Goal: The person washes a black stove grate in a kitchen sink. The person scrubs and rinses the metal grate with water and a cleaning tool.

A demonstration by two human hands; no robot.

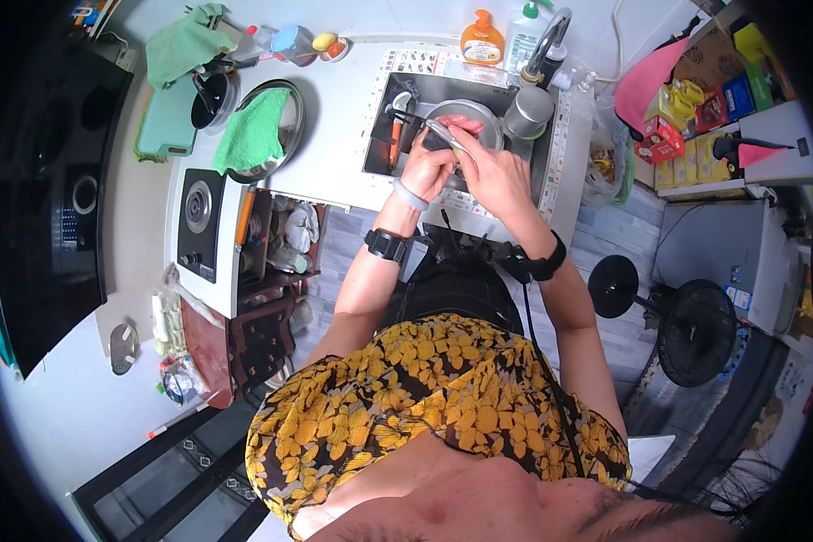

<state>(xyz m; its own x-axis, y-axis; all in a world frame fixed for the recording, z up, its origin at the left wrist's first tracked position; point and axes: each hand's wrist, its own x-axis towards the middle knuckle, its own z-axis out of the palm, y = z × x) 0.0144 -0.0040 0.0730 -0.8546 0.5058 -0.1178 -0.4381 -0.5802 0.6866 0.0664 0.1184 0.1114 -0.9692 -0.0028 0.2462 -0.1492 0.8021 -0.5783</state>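
Both hands meet over a stainless steel sink [374,157]. My left hand [425,168], with a pale bangle at the wrist, grips the near part of a silver metal utensil [445,129]. On the utensil's other side, my right hand [493,175] has its thumb and fingers closed on it. The fingers hide much of the utensil, so its exact kind is unclear. Just beyond the fingertips, pieces of raw pink meat [466,124] lie in a round metal bowl [493,120] inside the sink.
An orange-handled tool [395,139] lies at the sink's left side. A metal canister [530,112] stands at its right, below the faucet [545,44]. Behind are an orange pump bottle [482,40] and a clear bottle [520,37]. Left, a green cloth [254,132] drapes over a pan lid [297,122].
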